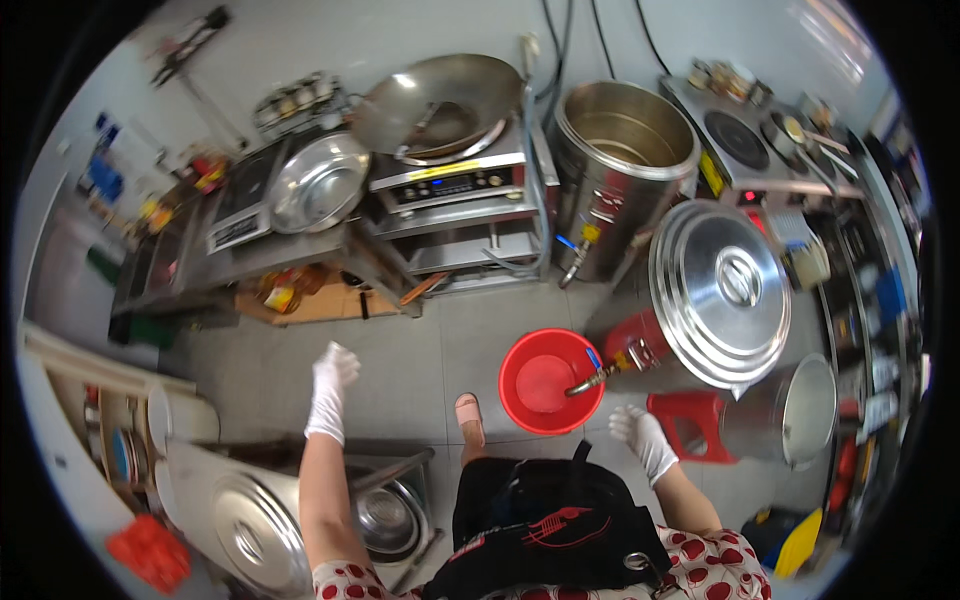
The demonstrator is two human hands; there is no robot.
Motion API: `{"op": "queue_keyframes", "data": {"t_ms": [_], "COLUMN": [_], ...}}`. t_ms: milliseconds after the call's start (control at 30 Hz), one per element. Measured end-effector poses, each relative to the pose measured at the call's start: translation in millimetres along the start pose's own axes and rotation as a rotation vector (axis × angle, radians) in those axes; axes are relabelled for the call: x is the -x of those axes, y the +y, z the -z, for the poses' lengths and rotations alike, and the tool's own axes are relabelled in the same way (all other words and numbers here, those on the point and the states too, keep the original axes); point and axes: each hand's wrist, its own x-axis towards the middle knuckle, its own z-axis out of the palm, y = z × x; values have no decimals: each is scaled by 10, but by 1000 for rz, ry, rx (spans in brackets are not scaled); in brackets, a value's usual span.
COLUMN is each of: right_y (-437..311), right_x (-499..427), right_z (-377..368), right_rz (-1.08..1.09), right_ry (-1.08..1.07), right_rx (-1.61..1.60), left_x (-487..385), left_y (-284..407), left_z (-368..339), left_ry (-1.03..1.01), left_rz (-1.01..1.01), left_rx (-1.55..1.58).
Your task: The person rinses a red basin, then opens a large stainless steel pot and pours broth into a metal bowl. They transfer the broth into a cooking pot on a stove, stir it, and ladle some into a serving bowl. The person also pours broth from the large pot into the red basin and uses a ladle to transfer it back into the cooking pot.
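Note:
My left hand [335, 369], in a white glove, hangs over the grey floor left of my body with nothing visible in it. Its fingers look loosely bent and a little apart. My right hand [642, 441], gloved too, is in the air near a red plastic stool [694, 427], fingers apart and holding nothing. In front of me a red plastic basin [517, 356] stands on the floor. The tap [589, 385] of a large lidded steel barrel [679, 285] reaches over the basin's right side. No liquid can be seen running from it.
Ahead stand a wok [450, 82] on an induction cooker [457, 184], a steel bowl [319, 184] and an uncovered steel barrel [619, 195] with a tap. A hotplate stove [739, 142] is at the right. Behind my left arm is a steel rack [394, 476] with bowls.

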Motion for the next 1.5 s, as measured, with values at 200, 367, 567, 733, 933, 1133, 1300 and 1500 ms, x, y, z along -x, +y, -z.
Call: {"op": "queue_keyframes", "data": {"t_ms": [200,367,567,733,933,1133,1300,1500], "right_y": [645,1021,1031,879,541,-222,-1160,-1879], "right_x": [67,207,218,-259,-838,-1827,-2865,-3603], "right_z": [-235,-652,-671,-596,-791,-1259,-2073,-2479], "right_rz": [37,-40,-35,-85,-1,37,163,215], "right_ry": [331,414,633,630,470,357,430,351], "right_rx": [-279,-47,175,252,388,480,518,803], "left_x": [-1806,-2647,-3185,-3317,-2631,-1185,-770,-1322], "left_y": [1335,1756,1730,1654,1399,1250,685,-214], "left_z": [72,-36,-171,-193,254,958,746,-335], "left_ry": [-6,96,63,67,209,-68,-48,-162], "left_rz": [188,307,389,271,-742,47,462,628], "left_rx": [375,481,520,517,-1154,167,-366,-658]}}
